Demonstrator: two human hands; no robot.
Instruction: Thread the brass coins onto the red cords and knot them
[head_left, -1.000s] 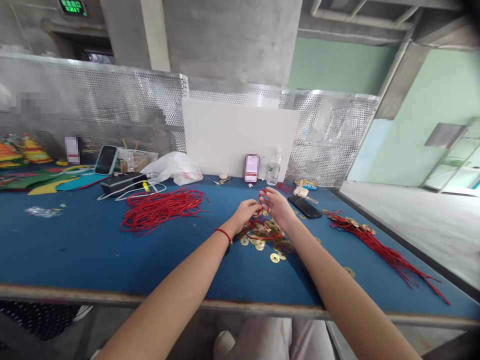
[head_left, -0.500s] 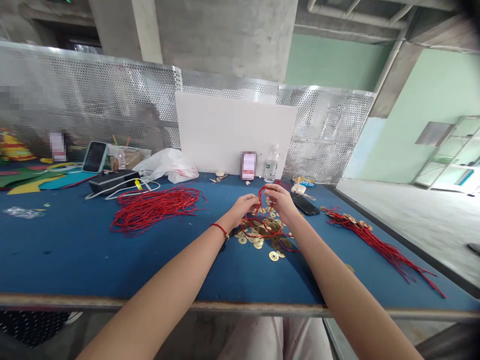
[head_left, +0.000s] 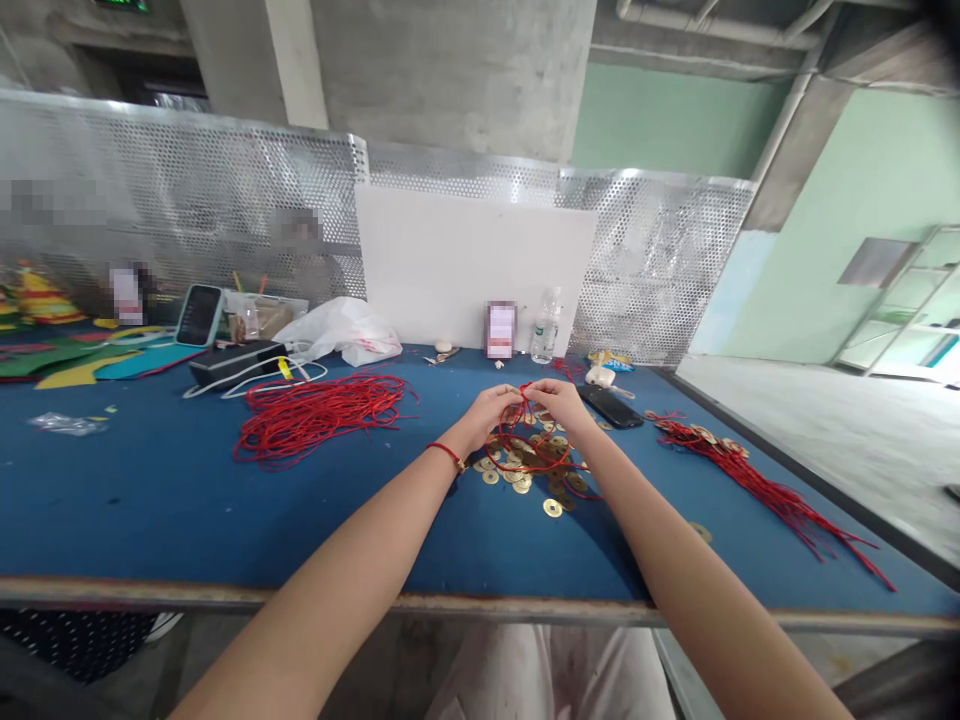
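Note:
Both hands pinch one red cord [head_left: 534, 468] above a scattered pile of brass coins with square holes [head_left: 521, 484]. My left hand [head_left: 484, 415] is closed on the cord from the left, a red bracelet at its wrist. From the right, my right hand [head_left: 564, 405] grips it too, fingertips almost meeting the left ones. A small loop or knot shows between the fingers, too small to make out. Below, the cord's loose lengths curl over the coins. A big bundle of red cords [head_left: 322, 415] lies to the left.
Cords with coins on them [head_left: 739, 475] lie at the right. A black phone [head_left: 611, 407], a water bottle [head_left: 546, 328] and an upright phone [head_left: 501, 330] stand or lie behind the hands. A white plastic bag [head_left: 341, 330] and a black box [head_left: 236, 365] sit at the back left.
My right hand has lowered and moved in towards my left, so the fingertips now nearly touch. The raised loop of cord between them has become smaller.

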